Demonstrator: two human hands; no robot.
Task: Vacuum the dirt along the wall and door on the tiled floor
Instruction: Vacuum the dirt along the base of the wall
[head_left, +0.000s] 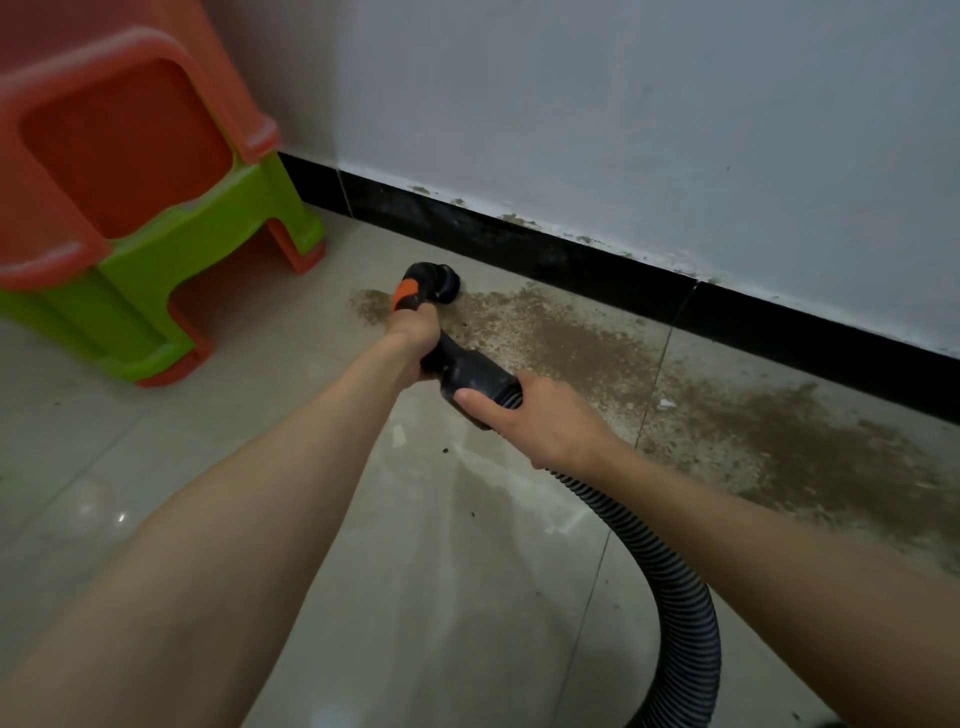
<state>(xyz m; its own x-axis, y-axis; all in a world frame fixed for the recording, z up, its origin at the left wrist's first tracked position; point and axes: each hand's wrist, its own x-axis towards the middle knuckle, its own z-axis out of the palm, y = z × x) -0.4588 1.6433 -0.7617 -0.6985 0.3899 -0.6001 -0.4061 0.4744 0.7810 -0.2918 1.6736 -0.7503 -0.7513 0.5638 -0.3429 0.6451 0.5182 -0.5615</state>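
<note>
Left hand (413, 330) was wrapped around the black vacuum handle with the orange collar (406, 295), well forward, likely to steer the round black nozzle head (445, 283) low against the floor. Right hand (540, 415) gripped the wide black cuff (475, 382) where the ribbed black hose (675, 587) joined, probably to take the hose's weight and keep it from dragging. The hose looped back past the right forearm, out of the bottom of the view.

Nozzle sat at the left end of a band of brown gritty dirt (597, 353) that ran rightward on the beige tiled floor (260, 441), close to the black skirting (571, 260) under the pale grey wall (623, 130). Most of the dirt appeared uncollected.

Stacked orange and green plastic stools (156, 234) stood left of the nozzle, near but apart; their legs could block a sweep that way. No door in view.
</note>
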